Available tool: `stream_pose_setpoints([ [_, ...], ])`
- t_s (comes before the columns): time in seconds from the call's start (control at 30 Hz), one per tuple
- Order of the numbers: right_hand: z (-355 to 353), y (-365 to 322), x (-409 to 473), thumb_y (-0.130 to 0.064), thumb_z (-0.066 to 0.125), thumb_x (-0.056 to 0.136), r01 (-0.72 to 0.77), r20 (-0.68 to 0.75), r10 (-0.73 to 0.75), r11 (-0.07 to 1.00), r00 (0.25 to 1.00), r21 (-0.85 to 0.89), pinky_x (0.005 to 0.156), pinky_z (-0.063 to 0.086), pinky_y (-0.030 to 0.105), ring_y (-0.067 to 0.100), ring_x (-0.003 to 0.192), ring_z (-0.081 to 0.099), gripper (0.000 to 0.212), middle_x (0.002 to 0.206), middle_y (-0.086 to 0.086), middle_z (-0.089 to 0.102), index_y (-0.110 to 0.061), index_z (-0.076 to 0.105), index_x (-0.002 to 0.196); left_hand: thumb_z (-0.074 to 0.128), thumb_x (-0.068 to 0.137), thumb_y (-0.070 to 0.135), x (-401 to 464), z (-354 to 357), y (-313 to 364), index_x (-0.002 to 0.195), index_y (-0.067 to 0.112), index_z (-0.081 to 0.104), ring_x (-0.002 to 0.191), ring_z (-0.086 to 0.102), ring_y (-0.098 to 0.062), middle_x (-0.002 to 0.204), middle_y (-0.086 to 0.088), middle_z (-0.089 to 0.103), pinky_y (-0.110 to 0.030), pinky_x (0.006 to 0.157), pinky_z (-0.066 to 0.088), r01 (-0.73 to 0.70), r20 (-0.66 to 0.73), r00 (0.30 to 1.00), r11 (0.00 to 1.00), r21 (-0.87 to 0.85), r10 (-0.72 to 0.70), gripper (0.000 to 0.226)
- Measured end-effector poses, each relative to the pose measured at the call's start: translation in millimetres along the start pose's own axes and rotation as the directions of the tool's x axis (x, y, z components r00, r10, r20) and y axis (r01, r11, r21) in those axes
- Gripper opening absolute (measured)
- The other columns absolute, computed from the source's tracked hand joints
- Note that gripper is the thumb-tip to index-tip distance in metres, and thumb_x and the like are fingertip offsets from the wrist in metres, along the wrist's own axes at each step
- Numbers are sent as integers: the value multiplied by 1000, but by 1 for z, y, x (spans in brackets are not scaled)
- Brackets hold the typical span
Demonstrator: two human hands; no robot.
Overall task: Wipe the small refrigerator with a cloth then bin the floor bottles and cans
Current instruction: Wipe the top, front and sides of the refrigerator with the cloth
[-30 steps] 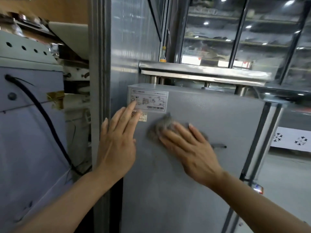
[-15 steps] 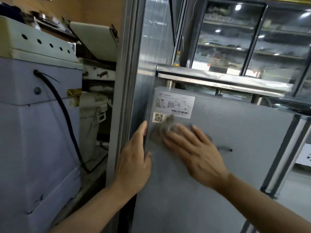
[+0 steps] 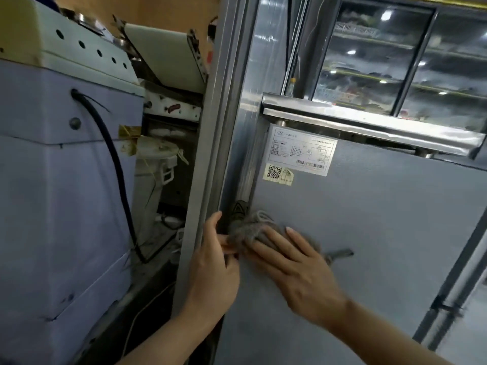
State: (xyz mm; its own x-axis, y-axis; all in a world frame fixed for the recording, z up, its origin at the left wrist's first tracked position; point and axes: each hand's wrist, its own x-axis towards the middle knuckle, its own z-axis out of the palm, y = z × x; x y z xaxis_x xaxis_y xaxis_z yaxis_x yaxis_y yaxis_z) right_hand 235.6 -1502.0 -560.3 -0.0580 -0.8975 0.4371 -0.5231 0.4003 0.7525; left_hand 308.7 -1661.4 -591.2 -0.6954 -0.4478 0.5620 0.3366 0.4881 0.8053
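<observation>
- small refrigerator [image 3: 369, 233]: grey side panel fills the right of view; white rating label [image 3: 303, 152] near its top left corner, qr sticker [image 3: 278, 173] just below that.
- right hand [image 3: 295, 272]: fingers straight and slightly spread, pressing flat on the cloth against the panel.
- left hand [image 3: 213, 264]: at the panel's left edge, fingertips touching the cloth's left end; pinch or not, cannot tell.
- cloth [image 3: 247, 230]: grey, bunched, low on the panel's left edge, well below the qr sticker.

**Matt paint, bright steel, fuzzy cloth**

The refrigerator [image 3: 369, 233] side is matt grey, finely textured painted metal. Near its upper left corner sit a glossy paper label [image 3: 303, 152] and a peeling QR sticker [image 3: 278, 173]. The cloth [image 3: 250, 230] is grey and fuzzy. The shelf [image 3: 369, 125] above is shiny steel; the cable [image 3: 116, 164] looks like black rubber.
</observation>
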Motion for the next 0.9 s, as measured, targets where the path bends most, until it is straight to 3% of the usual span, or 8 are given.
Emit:
stream_pose_setpoints([
  [0.1,-11,13,14,-19,36,85,-5,-59,3,1000,998,-24,115,9,42,22,141,25,54,146,-6,35,-22,41,138,53,82,-10,-6,-4,-5,144,23,20,86,63,-2,93,12,60,-15,80,49,52,49,997,998,-19,-51,77],
  [0.23,-35,63,73,-23,44,88,-256,-231,246,967,941,-14,113,12,47,29,140,27,50,147,4,41,-20,46,138,50,84,-6,-1,-4,-7,142,28,19,80,62,4,93,12,61,-8,70,48,59,63,996,997,-40,-57,74],
  [0.33,-32,65,87,-24,48,86,-321,-293,311,947,904,16,115,12,46,30,141,25,52,148,5,40,-20,46,138,50,84,-7,-2,-2,-12,141,28,23,81,62,4,92,10,63,-8,72,48,70,47,997,995,-66,-67,72],
  [0.43,-9,33,61,-25,37,91,-241,-266,243,970,933,41,116,11,44,26,141,21,51,150,3,36,-19,42,141,49,84,-9,-9,0,-16,140,25,26,88,63,1,95,6,64,-9,78,48,58,15,998,996,-68,-58,69],
  [0.57,24,-26,4,-22,34,89,-64,-72,67,997,995,51,118,5,42,23,143,17,54,151,-2,29,-18,35,143,49,87,-8,-16,2,-19,138,20,26,94,63,-7,105,0,62,-14,81,49,89,-21,996,993,-75,-91,63],
  [0.73,28,-36,-23,-22,36,86,75,0,-75,997,997,-34,117,3,41,21,146,-4,57,150,-8,26,-20,31,143,49,87,-5,-31,0,-19,140,18,26,95,62,-10,118,-2,55,-18,82,50,131,64,989,991,23,-132,62],
  [0.8,15,-12,-16,-18,36,86,-30,-76,27,999,997,-38,116,1,41,19,146,-2,59,150,-9,25,-22,30,144,49,86,-5,-27,-3,-14,139,21,27,89,60,-3,118,3,53,-14,74,49,101,75,992,993,56,-105,62],
  [0.9,1,37,-5,-15,43,89,-298,-240,292,955,926,15,117,3,44,21,145,15,58,152,-6,25,-23,31,145,50,84,-4,-18,3,-3,138,24,30,91,57,-5,122,10,47,-23,80,50,26,45,999,995,96,-30,63],
])
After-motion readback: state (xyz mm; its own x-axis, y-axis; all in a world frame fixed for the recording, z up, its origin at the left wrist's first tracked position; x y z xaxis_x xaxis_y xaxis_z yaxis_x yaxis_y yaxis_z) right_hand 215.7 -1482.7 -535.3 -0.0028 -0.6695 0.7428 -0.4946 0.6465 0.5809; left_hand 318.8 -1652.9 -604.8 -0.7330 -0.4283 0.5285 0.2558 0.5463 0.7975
